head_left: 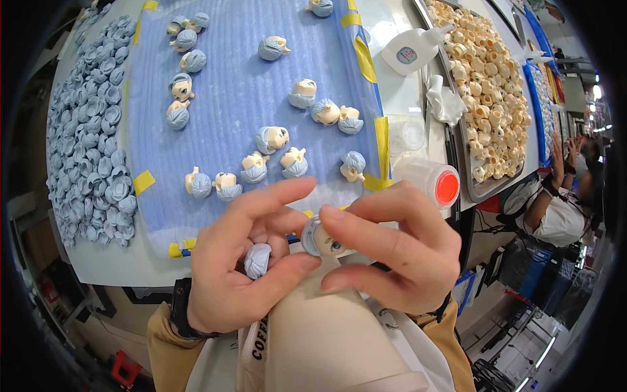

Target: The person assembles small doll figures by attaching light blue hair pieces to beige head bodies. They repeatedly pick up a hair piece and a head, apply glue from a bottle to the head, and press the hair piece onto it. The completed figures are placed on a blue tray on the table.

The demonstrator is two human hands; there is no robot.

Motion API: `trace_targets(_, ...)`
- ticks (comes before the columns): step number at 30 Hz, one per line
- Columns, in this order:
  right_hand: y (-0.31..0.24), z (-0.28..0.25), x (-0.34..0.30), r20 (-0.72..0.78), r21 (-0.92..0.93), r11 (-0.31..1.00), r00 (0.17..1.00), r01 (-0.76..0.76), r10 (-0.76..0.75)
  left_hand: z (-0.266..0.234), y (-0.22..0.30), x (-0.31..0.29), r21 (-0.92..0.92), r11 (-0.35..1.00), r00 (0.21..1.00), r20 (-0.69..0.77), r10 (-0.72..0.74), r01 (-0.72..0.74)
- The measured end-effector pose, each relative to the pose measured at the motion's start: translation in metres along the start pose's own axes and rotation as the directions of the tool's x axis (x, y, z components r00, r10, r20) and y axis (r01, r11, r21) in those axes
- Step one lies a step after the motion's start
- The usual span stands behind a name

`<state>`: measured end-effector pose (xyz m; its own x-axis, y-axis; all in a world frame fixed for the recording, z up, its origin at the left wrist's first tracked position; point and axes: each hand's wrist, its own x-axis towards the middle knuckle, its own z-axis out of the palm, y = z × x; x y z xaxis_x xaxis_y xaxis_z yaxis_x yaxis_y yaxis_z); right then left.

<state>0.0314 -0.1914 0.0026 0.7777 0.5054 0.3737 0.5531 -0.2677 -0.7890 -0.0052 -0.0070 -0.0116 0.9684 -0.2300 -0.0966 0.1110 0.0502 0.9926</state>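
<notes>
Item one: painted doll head (328, 243), near centre, a blue-grey hair piece on its crown. Your right hand (405, 255) pinches it between thumb and index finger; your left hand (225, 284) is close at 9 o'clock, its thumb beside the head; contact there cannot be told. Advice: grip by the edges, fingertips off the painted eye, and press any seam evenly.

Item two: loose blue-grey hair shell (257, 261), 8 o'clock, cradled in your left hand; a light curl should avoid denting it.

Outward from the doll head: blue mat (235, 85), 11 o'clock, with spaced haired heads; heap of hair shells (91, 144), 10 o'clock; white dropper bottle (401, 57), 1 o'clock; metal tray (477, 195) of cream heads, between 1 and 2; red-marked clear jar (428, 181), 2 o'clock.
</notes>
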Motion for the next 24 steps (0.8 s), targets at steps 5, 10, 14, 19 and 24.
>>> trace_targets(5, 0.003, 0.01, -0.004, -0.065, -0.133, 0.99, 0.996, 0.054, -0.063, 0.003, 0.001, 0.001, -0.181, 0.981, 0.996, 0.073, -0.049, 0.062)
trace_targets(10, 0.005, 0.009, 0.0, -0.05, -0.291, 0.949, 0.989, 0.122, -0.142, 0.002, 0.003, 0.001, -0.216, 0.967, 0.989, 0.096, -0.114, 0.132)
trace_targets(14, 0.007, 0.009, -0.003, -0.056, -0.317, 0.937, 0.983, 0.147, -0.173, -0.008, 0.003, 0.006, -0.078, 0.979, 0.958, 0.233, -0.168, 0.191)
trace_targets(19, 0.01, 0.008, -0.002, 0.005, -0.273, 0.952, 0.99, 0.139, -0.143, -0.009, 0.003, 0.007, -0.002, 0.982, 0.966, 0.181, -0.184, 0.188)
trace_targets(24, -0.005, -0.022, -0.02, -0.116, -0.357, 0.934, 0.99, 0.03, -0.076, -0.03, 0.006, 0.014, -0.778, 0.495, 0.919, 0.281, -0.276, 0.387)
